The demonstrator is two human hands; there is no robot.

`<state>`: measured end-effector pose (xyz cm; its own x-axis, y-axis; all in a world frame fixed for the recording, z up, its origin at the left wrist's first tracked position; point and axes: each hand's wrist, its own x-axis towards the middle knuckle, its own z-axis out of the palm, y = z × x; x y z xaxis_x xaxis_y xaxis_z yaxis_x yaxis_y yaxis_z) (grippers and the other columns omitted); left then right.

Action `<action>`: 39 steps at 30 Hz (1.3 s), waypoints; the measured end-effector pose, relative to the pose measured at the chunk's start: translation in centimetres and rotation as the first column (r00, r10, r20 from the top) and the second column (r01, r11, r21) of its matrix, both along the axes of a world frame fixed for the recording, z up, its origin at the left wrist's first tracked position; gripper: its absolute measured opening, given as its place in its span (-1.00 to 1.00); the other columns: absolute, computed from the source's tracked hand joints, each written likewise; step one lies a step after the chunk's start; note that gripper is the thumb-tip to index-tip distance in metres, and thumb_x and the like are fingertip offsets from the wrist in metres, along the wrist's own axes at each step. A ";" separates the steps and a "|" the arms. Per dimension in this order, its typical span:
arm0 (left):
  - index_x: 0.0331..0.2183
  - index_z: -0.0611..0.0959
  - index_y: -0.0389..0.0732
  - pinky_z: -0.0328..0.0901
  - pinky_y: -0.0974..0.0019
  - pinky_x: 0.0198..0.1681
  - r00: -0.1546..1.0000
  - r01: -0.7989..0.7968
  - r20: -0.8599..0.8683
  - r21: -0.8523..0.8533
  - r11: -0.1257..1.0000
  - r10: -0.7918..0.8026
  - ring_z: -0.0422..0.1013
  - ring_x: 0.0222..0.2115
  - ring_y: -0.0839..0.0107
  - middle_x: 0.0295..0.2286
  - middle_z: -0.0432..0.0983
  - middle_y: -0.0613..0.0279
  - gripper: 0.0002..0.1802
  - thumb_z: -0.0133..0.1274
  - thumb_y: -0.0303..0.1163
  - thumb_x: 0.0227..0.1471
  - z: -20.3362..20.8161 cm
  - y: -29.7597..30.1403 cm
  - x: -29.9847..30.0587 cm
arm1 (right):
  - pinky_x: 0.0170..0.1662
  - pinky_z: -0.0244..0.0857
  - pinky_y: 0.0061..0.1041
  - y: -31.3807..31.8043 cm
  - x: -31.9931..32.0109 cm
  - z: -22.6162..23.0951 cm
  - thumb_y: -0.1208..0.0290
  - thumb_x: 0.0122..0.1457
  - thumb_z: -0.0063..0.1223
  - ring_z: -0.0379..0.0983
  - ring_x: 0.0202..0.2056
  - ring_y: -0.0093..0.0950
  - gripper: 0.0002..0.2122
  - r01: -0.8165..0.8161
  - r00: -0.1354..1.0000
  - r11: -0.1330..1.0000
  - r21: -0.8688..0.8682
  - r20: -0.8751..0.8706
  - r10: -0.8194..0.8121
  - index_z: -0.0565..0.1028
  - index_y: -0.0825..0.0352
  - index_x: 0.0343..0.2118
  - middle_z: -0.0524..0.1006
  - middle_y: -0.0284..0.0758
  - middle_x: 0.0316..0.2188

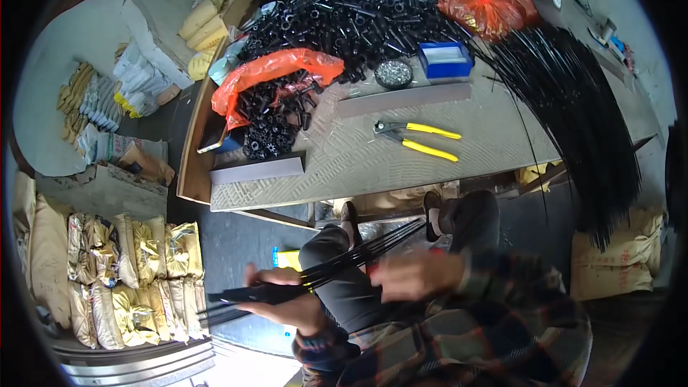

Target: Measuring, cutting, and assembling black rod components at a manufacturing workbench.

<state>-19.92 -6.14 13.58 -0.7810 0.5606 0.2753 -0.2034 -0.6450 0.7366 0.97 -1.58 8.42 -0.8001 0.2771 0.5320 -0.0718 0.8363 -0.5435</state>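
Note:
My left hand (297, 308) is closed around a bundle of thin black rods (362, 249), held slantwise above my lap. The rods' left ends fan out past my fingers, and their right ends reach up toward my knees. Close to the bundle, my right hand (419, 274) is curled and blurred by motion. Bits of red show at its edge, but what it grips is hidden. On the table lie cutting pliers (430, 142) with yellow handles, apart from both hands.
A large pile of black tubular parts (344, 25) covers the far table (344, 165). Nearby are an orange bag (287, 64), a dish of small metal pieces (393, 74) and a blue box (444, 59). Long black rods (573, 115) overhang the right edge. Filled sacks (136, 258) stand left.

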 end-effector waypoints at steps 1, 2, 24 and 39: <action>-0.17 0.43 -0.24 0.21 0.48 -0.61 0.981 -0.018 0.194 0.024 1.000 0.013 0.21 -0.70 0.53 -0.69 0.27 0.33 -0.35 -0.37 0.18 0.10 0.9 0.6 -0.2 | -0.05 0.26 -0.43 -2.1 0.3 -3.0 0.23 0.02 0.12 0.35 -0.11 -0.34 -0.71 -0.113 0.988 0.953 -0.281 0.073 0.138 0.44 0.32 -0.27 0.42 -0.24 -0.14; -0.18 0.44 -0.23 0.21 0.50 -0.58 0.955 0.049 0.289 0.084 0.995 -0.071 0.20 -0.67 0.57 -0.66 0.26 0.36 -0.38 -0.32 0.15 0.10 0.4 0.6 -1.4 | -0.04 0.24 -0.45 -2.2 0.0 -3.1 0.22 0.02 0.12 0.34 -0.09 -0.39 -0.65 -0.017 0.999 0.879 -0.477 0.032 0.036 0.41 0.31 -0.19 0.40 -0.24 -0.13; -0.33 0.57 -0.40 0.24 0.48 -0.29 0.749 0.369 -0.386 -0.433 0.823 -0.539 0.36 -0.40 0.50 -0.39 0.45 0.20 -0.71 0.20 -0.51 -0.20 -0.9 -0.3 6.7 | -0.22 0.25 -0.62 -1.2 -2.3 -1.9 0.31 -0.08 0.26 0.33 -0.26 -0.61 -0.57 0.027 0.879 0.518 -0.855 -0.226 -0.420 0.37 0.38 -0.17 0.38 -0.34 -0.32; -0.38 0.56 -0.37 0.17 0.50 -0.32 0.659 0.749 0.035 -0.129 0.650 -0.751 0.28 -0.44 0.56 -0.48 0.40 0.28 -0.68 0.23 -0.35 -0.18 -1.3 0.8 4.6 | -0.42 0.13 -0.65 1.5 -2.5 4.7 0.51 -0.14 0.28 0.30 -0.47 -0.63 -0.78 0.032 0.845 0.740 -0.671 -0.377 -0.379 0.39 0.38 -0.55 0.37 -0.38 -0.55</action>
<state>-15.27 -5.34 12.31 -0.0747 0.9821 0.1731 -0.5628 -0.1848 0.8057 -1.54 -0.12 13.09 -0.3834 0.8035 0.4553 -0.3239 0.3447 -0.8810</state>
